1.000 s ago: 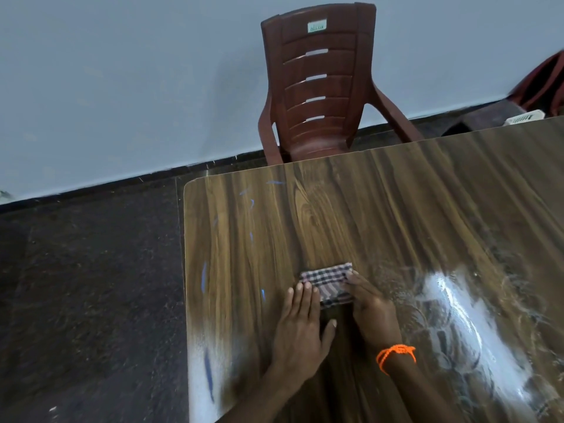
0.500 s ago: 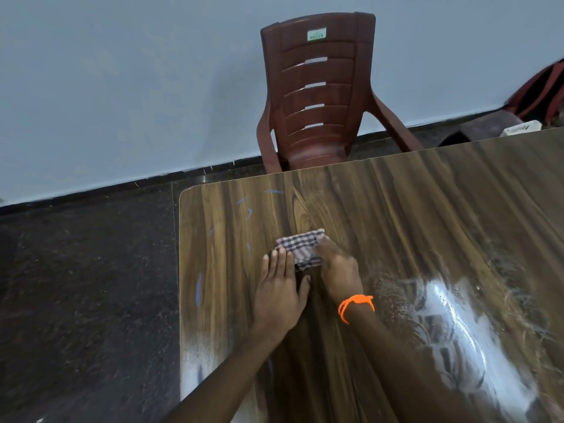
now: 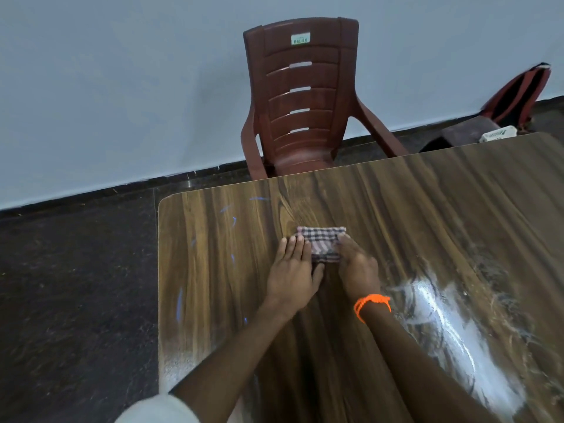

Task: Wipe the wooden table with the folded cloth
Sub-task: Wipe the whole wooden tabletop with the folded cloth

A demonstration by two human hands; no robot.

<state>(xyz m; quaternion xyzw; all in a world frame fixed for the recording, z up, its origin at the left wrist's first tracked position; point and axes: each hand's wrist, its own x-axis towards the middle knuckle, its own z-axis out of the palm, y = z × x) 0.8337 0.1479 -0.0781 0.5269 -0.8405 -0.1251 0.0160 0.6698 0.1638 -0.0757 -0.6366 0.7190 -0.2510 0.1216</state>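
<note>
You are pushing the folded cloth (image 3: pixel 320 243) farther up the counter (image 3: pixel 427 209) toward its far edge, left hand (image 3: pixel 293 271) pressing flat beside it, right hand (image 3: pixel 357 265) curling over it, so the wipe is progressing.

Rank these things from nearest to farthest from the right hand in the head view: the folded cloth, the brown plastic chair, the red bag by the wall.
1. folded cloth: under the right hand's fingers.
2. brown plastic chair: behind the table's far edge.
3. red bag: far right, against the wall.

Brown chair (image 3: pixel 300 99) against pale wall (image 3: pixel 122 87)
</note>
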